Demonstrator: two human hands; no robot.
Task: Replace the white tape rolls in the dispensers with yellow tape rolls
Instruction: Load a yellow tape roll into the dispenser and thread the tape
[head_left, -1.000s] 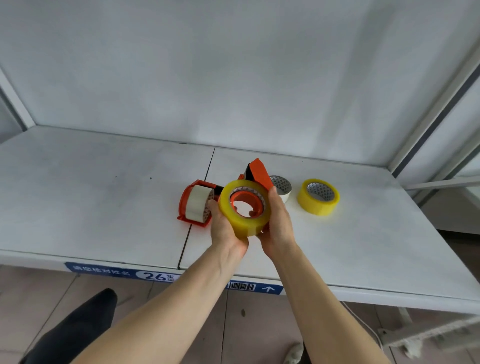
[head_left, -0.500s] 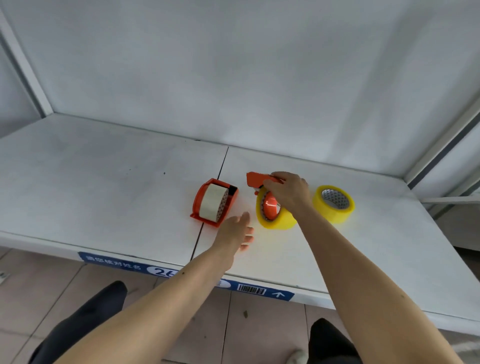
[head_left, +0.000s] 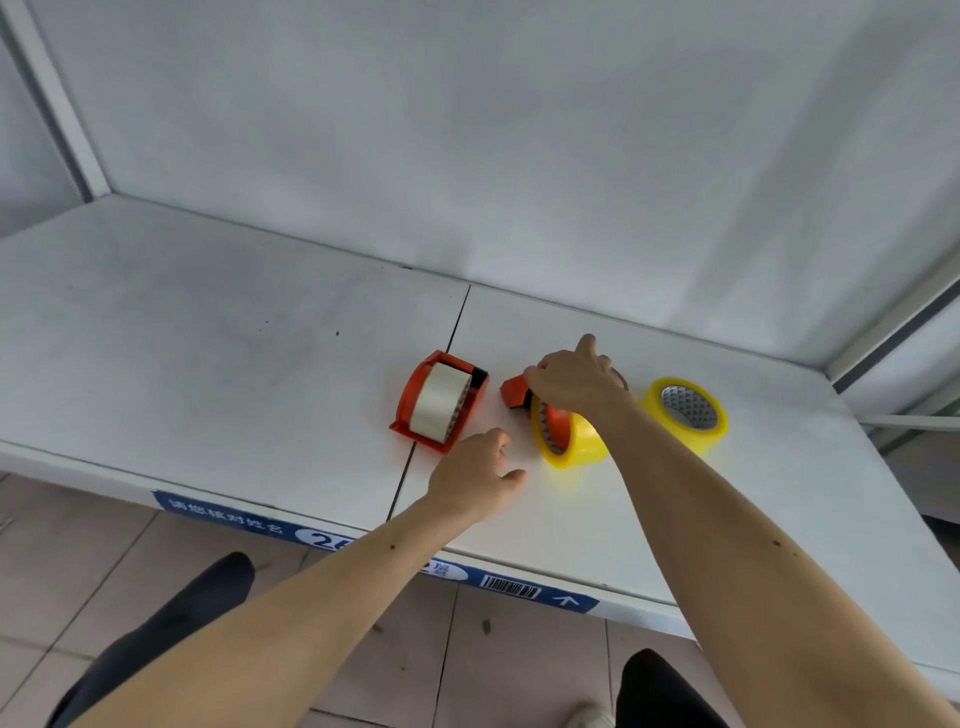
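Observation:
An orange dispenser (head_left: 511, 391) with a yellow tape roll (head_left: 574, 441) on its hub stands on the white table (head_left: 208, 353). My right hand (head_left: 569, 382) rests on top of it, fingers closed on its orange top. Left of it lies a second orange dispenser (head_left: 410, 410) holding a white tape roll (head_left: 436, 402). My left hand (head_left: 475, 475) hovers just in front of that dispenser, fingers loosely apart, holding nothing. A loose yellow tape roll (head_left: 685, 415) lies flat to the right. A white roll is mostly hidden behind my right hand.
A grey back wall rises behind the table, with frame posts at both sides. The table's front edge carries a blue label strip (head_left: 363, 545) with a barcode. A seam (head_left: 431, 400) runs through the tabletop between the two dispensers. Tiled floor and dark trouser legs lie below.
A second ago both hands held the yellow-roll dispenser in the air. It now stands on the table under my right hand, and my left hand has let go and drifted left.

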